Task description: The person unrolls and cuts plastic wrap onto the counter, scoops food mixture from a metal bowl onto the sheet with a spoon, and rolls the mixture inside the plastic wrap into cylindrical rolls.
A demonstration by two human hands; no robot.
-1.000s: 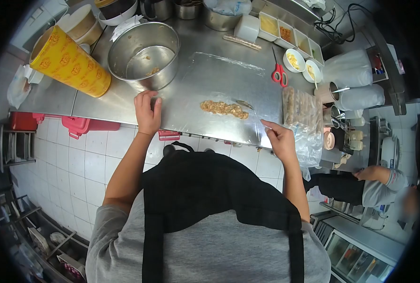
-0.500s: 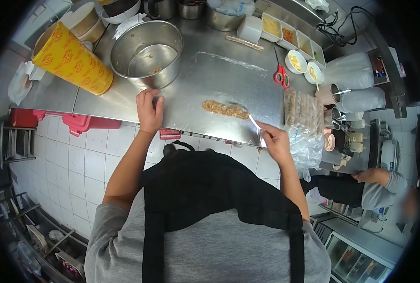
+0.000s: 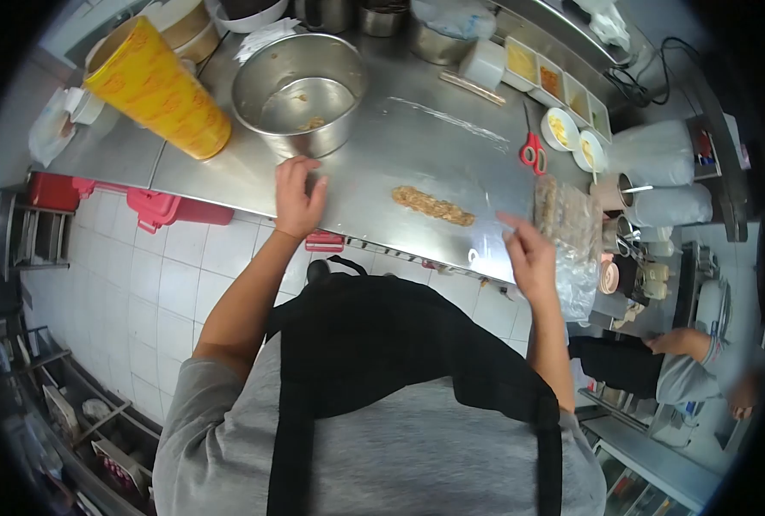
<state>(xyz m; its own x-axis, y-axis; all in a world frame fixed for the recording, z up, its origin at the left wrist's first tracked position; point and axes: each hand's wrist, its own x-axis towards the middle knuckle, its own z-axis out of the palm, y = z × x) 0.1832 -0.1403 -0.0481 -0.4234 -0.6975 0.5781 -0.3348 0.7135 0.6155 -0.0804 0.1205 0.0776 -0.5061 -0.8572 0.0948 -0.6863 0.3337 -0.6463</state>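
A log of brown, crumbly filling (image 3: 432, 206) lies on the steel table, with clear plastic film (image 3: 487, 225) appearing as shiny creases around its right end. My right hand (image 3: 532, 258) is just right of the log, index finger stretched out and the other fingers partly curled; nothing clear shows in it. My left hand (image 3: 297, 199) rests at the table's front, thumb and fingers apart, close below a large steel bowl (image 3: 341, 138). Bits of the same filling cling inside that bowl.
Red-handled scissors (image 3: 532, 153), two white bowls (image 3: 559, 129) and a sectioned topping tray (image 3: 547, 82) stand back right. Bagged rolls (image 3: 565, 211) lie beside my right hand. A tall yellow container (image 3: 159, 90) stands left. Another person (image 3: 632, 365) is at far right.
My right hand has moved right, away from the log's end, and its index finger now points out. The white strip by its fingers no longer shows. The whole view has shifted slightly.
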